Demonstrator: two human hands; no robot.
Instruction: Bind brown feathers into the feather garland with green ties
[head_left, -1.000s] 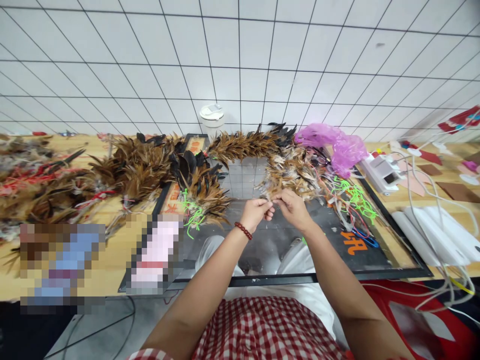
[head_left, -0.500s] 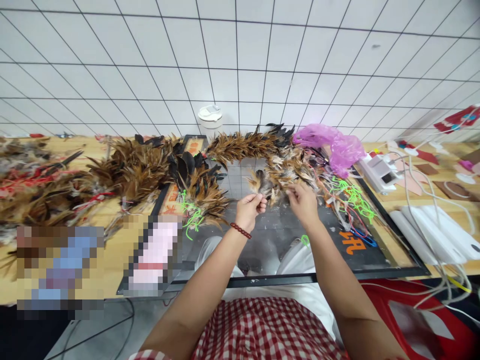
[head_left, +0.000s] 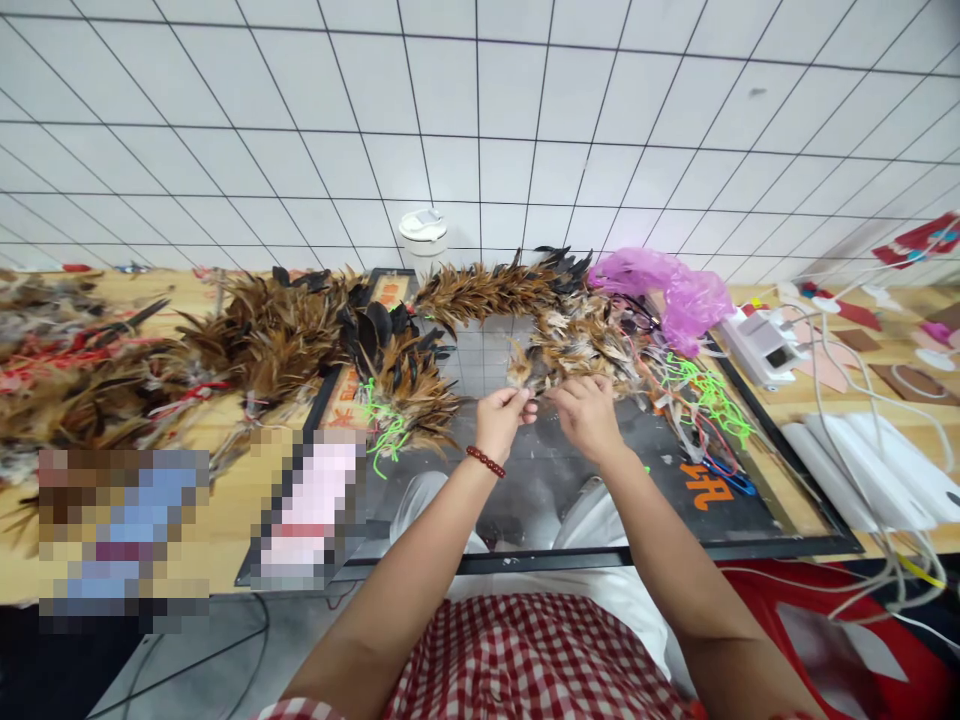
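My left hand [head_left: 504,424], with a beaded bracelet on its wrist, pinches a small bunch of brown and grey feathers [head_left: 523,368] whose tips point up. Close to its right, my right hand [head_left: 589,418] has its fingers pressed together; whatever they grip is too small to tell. Just behind both hands lies a loose heap of tan and brown feathers [head_left: 581,345]. Beyond it stretches a string of dark brown feathers [head_left: 480,292]. Another feather bundle [head_left: 409,385], with bright green ties [head_left: 384,425], rests to the left.
A black-framed glass panel [head_left: 450,520] covers the table's middle. Green cords [head_left: 709,395] and a pink plastic bag [head_left: 667,295] lie right. Further right are a white power adapter [head_left: 761,345] and cables. A white lidded cup [head_left: 424,235] stands by the tiled wall. More feather strings [head_left: 277,330] lie left.
My right hand has moved left, from the feather heap to beside my left hand's fingertips. My left hand stays nearly in place. A green loop is now mostly hidden behind my right forearm.
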